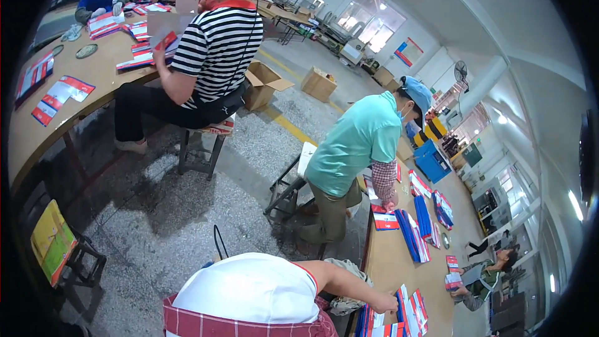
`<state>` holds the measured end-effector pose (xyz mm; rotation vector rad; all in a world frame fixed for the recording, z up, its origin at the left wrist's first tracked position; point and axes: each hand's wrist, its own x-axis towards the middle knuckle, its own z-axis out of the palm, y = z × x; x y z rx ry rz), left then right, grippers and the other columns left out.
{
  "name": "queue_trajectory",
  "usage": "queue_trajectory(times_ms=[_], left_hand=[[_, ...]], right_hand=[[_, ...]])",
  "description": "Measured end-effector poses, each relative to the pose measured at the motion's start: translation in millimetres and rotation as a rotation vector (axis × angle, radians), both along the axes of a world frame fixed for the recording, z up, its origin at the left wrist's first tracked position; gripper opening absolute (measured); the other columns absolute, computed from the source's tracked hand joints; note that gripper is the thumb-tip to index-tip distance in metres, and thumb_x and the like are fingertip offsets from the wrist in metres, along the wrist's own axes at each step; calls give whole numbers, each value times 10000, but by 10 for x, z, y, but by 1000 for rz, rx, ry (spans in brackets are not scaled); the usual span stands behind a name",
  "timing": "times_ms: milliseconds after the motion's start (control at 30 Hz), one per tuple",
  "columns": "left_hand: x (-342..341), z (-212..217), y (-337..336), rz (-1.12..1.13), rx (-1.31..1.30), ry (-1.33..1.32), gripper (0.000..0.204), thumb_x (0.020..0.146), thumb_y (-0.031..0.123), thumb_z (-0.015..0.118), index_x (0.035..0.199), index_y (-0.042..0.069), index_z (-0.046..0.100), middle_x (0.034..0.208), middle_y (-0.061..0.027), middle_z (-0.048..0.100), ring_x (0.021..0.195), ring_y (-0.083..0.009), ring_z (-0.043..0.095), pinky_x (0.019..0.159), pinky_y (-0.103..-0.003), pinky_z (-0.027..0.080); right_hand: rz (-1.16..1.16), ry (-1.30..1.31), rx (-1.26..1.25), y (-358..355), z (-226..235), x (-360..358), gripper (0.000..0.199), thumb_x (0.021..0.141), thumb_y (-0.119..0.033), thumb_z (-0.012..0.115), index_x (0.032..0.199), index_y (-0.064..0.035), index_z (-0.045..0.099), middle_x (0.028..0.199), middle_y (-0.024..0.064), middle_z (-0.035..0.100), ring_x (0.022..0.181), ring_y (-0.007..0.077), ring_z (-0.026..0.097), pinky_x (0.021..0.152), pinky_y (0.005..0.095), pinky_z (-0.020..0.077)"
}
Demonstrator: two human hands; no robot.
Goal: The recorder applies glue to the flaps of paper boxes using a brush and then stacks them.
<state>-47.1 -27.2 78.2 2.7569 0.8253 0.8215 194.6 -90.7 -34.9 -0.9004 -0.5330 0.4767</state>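
My left arm reaches out to the right from a white sleeve with red trim. My left hand (384,302) is at the near end of the table on the right, its fingers curled closed at the edge of a red, white and blue printed packet (404,312). More packets (377,323) of the same kind lie beside and below it, some standing on edge with blue sides showing. How many layers the fingers hold is hidden. My right hand is out of the picture.
Farther along this table (388,261), a co-worker in a green shirt (355,143) bends over stacked packets (412,235). Another person (483,281) holds packets across it. At left, a striped-shirt worker (218,50) sits at a second table (31,134). Stools (209,150) and cartons (265,84) stand on the floor.
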Motion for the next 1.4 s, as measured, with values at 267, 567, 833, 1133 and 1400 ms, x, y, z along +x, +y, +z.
queue_trajectory(times_ms=[267, 567, 833, 1133, 1400], left_hand=[[-205, 66, -1, -15, -57, -95, 294, 645, 50, 521, 912, 101, 630, 907, -86, 613, 902, -265, 573, 728, -466, 418], [-245, 6, -224, -10, -245, -3, 317, 665, 80, 553, 981, 99, 582, 949, -98, 583, 953, -265, 555, 771, -500, 391], [-321, -334, -166, 31, -175, -236, 273, 646, 53, 543, 907, 62, 623, 871, -127, 611, 872, -303, 576, 706, -411, 460], [-370, -398, -197, 157, -125, -466, 230, 712, 118, 543, 930, 61, 588, 891, -109, 563, 925, -283, 527, 787, -418, 389], [-422, -592, -223, 207, -121, -489, 192, 730, 120, 523, 902, 58, 581, 881, -115, 568, 926, -293, 530, 787, -422, 396]], right_hand=[[-102, -133, -2, -64, 203, -183, 212, 756, -141, 456, 728, 57, 526, 669, 108, 493, 615, 203, 476, 511, 313, 372], [-46, -77, -3, -139, 251, -142, 216, 740, -122, 469, 753, 80, 542, 684, 126, 510, 620, 215, 475, 536, 328, 383], [-69, -58, -113, -553, 916, -847, 276, 761, -142, 484, 841, 107, 570, 800, 203, 559, 784, 298, 547, 676, 368, 456], [-33, -177, -79, -219, 270, -68, 304, 776, -179, 484, 860, 102, 565, 837, 194, 560, 803, 291, 546, 706, 378, 458], [-60, -78, 33, -327, 464, -435, 262, 773, -159, 513, 857, 86, 547, 817, 166, 560, 778, 259, 541, 684, 344, 459]])
